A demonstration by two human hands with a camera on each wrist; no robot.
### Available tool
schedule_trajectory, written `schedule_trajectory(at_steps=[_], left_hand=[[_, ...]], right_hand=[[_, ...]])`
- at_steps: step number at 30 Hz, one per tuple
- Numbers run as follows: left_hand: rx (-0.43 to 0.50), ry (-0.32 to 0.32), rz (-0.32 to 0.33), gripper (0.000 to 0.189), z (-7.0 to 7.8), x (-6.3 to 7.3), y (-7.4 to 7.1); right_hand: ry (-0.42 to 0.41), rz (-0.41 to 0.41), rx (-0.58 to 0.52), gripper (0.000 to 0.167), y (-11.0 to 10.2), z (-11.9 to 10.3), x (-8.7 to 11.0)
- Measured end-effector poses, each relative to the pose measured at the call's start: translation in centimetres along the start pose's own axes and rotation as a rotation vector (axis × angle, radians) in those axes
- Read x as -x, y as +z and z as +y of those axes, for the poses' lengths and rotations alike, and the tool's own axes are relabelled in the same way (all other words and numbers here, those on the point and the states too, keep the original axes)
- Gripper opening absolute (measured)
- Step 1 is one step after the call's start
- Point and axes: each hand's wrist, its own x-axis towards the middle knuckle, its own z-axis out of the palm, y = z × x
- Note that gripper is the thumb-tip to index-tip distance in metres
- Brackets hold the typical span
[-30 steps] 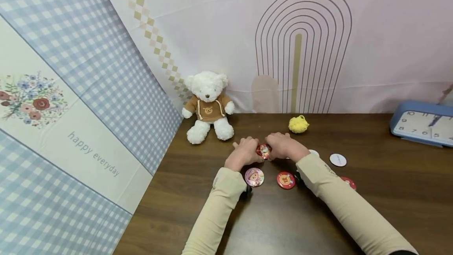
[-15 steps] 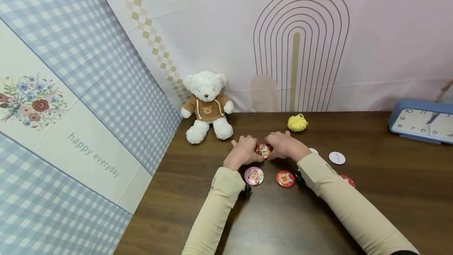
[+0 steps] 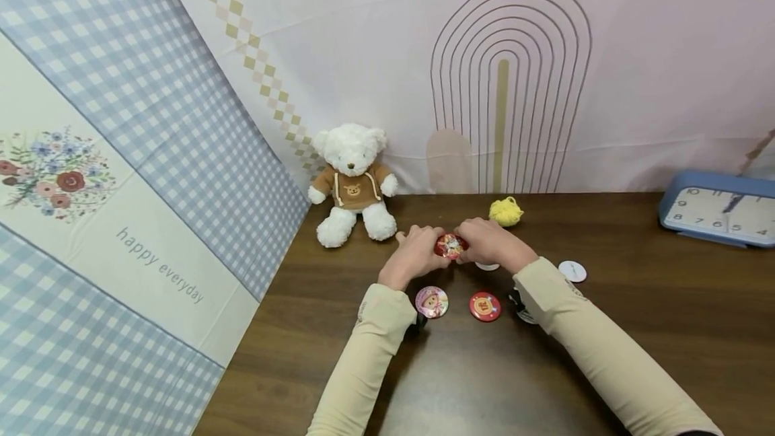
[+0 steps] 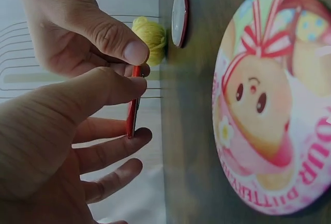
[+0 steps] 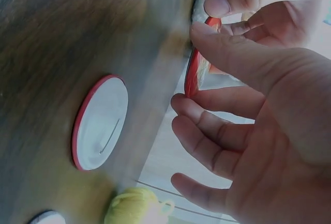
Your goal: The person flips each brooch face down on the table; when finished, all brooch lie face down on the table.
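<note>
A shiny red button badge [image 3: 451, 245] with a colourful picture is held between both hands, just above the table. My left hand [image 3: 416, 252] pinches its left edge between thumb and fingers. At its right edge, my right hand [image 3: 493, 242] pinches it the same way. Edge-on in the left wrist view, the red badge [image 4: 131, 118] shows a thin red rim. A pink cartoon badge [image 3: 432, 302] lies face up near the left wrist, and a red badge [image 3: 485, 306] with a gold emblem lies right of it. A white-backed badge [image 5: 103, 123] lies face down beneath the right hand.
Another face-down badge [image 3: 572, 271] lies right of the right cuff, which partly covers a further badge [image 3: 525, 315]. A yellow yarn ball [image 3: 506, 211], a white teddy bear [image 3: 351, 184] and a blue clock [image 3: 720, 209] stand along the back by the wall cloth.
Both hands have risen slightly with the red badge. A white-backed badge now shows more under the right hand, and the right sleeve hides the red badge that showed beside it.
</note>
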Motion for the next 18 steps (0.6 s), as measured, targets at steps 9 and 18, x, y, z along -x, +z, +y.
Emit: schedule_trajectory(at_steps=[9,18], left_hand=[[-0.038,0.052,0.002,0.037,-0.15,-0.09,0.05],[0.009,0.094,0.052,0.021,-0.32,-0.05,0.33]], right_hand=[[-0.030,-0.004,-0.026,0.015,-0.37,0.15,0.28],[-0.073,0.008,-0.120,0.011,-0.23,0.64,0.41]])
